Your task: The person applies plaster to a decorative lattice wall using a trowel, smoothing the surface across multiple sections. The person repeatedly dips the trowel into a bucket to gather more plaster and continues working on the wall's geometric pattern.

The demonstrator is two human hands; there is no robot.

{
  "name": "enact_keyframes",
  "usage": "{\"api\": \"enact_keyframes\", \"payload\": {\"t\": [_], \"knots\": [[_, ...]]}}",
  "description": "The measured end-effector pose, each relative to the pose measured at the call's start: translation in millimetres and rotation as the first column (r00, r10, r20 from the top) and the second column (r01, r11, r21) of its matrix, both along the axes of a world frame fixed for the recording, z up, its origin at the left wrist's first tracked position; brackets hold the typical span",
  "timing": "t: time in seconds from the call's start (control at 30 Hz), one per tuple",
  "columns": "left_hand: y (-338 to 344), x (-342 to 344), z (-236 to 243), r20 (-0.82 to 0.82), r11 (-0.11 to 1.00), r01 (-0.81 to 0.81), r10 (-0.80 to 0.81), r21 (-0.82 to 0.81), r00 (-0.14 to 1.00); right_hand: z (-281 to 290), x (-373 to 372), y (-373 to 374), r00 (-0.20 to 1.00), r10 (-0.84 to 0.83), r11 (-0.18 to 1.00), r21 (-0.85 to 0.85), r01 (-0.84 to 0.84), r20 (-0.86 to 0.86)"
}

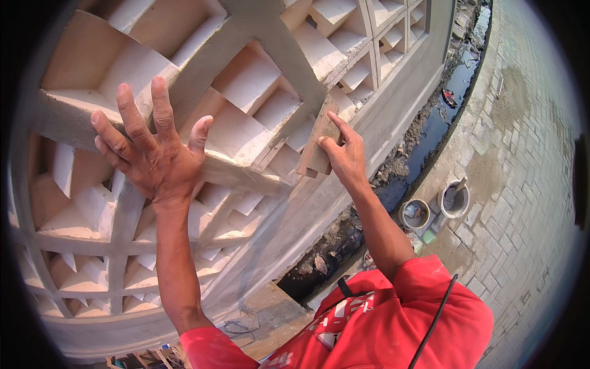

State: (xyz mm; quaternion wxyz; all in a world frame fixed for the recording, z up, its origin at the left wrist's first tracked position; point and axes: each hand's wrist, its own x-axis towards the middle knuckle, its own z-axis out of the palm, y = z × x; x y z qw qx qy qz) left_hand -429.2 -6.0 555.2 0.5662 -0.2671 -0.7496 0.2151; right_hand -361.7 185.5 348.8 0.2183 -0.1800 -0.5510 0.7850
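Seen from above, the right hand (345, 154) grips a small wooden float (319, 144), fingers clenched round its edge, and presses its flat face against a grey rendered rib (289, 55) of the lattice wall (369, 132). The left hand (150, 147) holds nothing: its fingers are spread wide and the palm rests flat on a neighbouring rib, bracing the body. The float lies at the junction where the diagonal rib meets the lower band of the wall, just above the hand that holds it.

Likely hazards, judged from this stance: the grip on the float is narrow, taken at one edge only, so a snag on the rib could twist it loose and drop it into the open drain (430, 138) of dark water below. Weight thrown onto the left palm may mark the render if that surface is soft; whether it is cannot be told. Two buckets (439, 208) stand near each other on the paving (528, 160) beside the drain, near enough to be kicked over by a backward step.
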Motion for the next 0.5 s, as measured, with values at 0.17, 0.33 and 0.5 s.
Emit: {"api": "enact_keyframes", "payload": {"t": [0.17,0.33,0.5], "knots": [[1.9,1.7,-0.2,0.013,1.0,-0.02,0.02,0.0,1.0,-16.7,2.6,-31.8,0.994,-0.019,0.95,0.308,0.052,-0.108],[0.6,2.8,0.7,-0.005,1.0,-0.028,0.028,-0.008,1.0,3.8,2.9,-9.3,0.998,-0.007,0.995,0.097,0.012,-0.056],[3.9,-1.6,-0.4,-0.008,1.0,0.019,-0.019,0.001,1.0,-21.7,15.3,-19.4,0.983,0.167,0.942,0.307,-0.137,-0.074]]}}
